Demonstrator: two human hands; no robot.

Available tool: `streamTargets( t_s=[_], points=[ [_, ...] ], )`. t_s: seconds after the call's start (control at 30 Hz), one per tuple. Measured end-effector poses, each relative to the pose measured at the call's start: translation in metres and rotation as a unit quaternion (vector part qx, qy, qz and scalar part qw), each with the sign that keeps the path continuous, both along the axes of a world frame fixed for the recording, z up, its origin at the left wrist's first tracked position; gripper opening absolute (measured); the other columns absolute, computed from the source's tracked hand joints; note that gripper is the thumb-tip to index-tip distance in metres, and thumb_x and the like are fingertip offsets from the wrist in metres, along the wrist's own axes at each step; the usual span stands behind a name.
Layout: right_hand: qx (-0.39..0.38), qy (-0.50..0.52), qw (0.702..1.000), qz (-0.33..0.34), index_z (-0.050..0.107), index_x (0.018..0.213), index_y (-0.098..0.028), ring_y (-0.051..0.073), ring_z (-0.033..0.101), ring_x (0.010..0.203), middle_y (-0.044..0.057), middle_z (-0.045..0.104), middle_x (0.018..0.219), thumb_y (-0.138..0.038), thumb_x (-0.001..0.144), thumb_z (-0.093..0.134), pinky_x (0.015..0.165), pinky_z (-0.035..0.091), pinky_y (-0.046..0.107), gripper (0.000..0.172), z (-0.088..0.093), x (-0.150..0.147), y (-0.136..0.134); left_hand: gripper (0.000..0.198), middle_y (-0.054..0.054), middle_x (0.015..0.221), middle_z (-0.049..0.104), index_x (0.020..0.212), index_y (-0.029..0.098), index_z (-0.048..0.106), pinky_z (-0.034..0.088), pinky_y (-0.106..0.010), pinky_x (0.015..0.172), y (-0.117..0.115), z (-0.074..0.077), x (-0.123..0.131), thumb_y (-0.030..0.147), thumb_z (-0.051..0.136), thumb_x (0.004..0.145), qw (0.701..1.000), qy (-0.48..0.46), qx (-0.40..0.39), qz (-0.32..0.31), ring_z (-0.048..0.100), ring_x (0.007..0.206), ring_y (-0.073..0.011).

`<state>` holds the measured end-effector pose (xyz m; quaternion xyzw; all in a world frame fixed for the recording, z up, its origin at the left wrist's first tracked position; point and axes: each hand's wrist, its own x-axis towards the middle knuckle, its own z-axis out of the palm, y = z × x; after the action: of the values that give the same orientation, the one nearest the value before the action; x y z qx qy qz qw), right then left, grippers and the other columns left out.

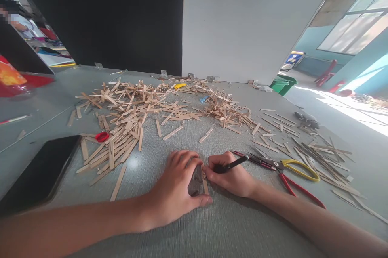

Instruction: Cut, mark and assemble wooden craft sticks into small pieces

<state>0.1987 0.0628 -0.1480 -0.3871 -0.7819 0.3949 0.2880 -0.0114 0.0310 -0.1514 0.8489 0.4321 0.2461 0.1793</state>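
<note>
Bottom centre: left hand (177, 189) arched low over the table (169, 229), thumb spread well apart from the fingers, a gap between. Fingertips near the upper end of a wooden stick (205, 187), thumb by its lower end; likely so placed to steady it lengthwise. Cannot tell how firmly it presses.

Right hand (228, 175), just beside, curled tight, pinching a black pen (233, 164) that slants to the upper right (tip hidden by the fingers, so perhaps some other slim tool). Hand rests low, presumably for control close to the stick.

Loose stick pile (130, 124) spread across the middle of the frame, probably left within reach. Pliers (279, 165) lie centre right, near the right forearm; phone (42, 169) flat at lower left.
</note>
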Motion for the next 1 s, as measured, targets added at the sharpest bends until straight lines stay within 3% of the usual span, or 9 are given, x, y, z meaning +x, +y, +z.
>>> streamTargets(
  t_s=[0.8, 1.0],
  points=[
    [0.006, 0.0, 1.0, -0.003, 0.036, 0.056, -0.021, 0.008, 0.028, 0.052, -0.008, 0.033, 0.052, -0.018, 0.085, 0.059, 0.047, 0.023, 0.023, 0.037, 0.0019, -0.0017, 0.0005, 0.068, -0.012, 0.132, 0.058, 0.117, 0.021, 0.059, 0.038, -0.059, 0.108, 0.0007, 0.0039, 0.0021, 0.046, 0.095, 0.065, 1.0, 0.009, -0.014, 0.0, 0.048, 0.127, -0.0381],
    [-0.127, 0.061, 0.99, -0.023, 0.044, 0.062, -0.023, 0.008, 0.042, 0.038, -0.007, 0.048, 0.046, -0.03, 0.093, 0.06, 0.039, 0.03, 0.02, 0.035, 0.0015, -0.0005, 0.0006, 0.07, -0.012, 0.133, 0.058, 0.122, 0.023, 0.058, 0.038, -0.06, 0.108, 0.0001, 0.0035, 0.0007, 0.047, 0.094, 0.067, 1.0, -0.002, -0.007, -0.003, 0.048, 0.128, -0.0387]
  ],
)
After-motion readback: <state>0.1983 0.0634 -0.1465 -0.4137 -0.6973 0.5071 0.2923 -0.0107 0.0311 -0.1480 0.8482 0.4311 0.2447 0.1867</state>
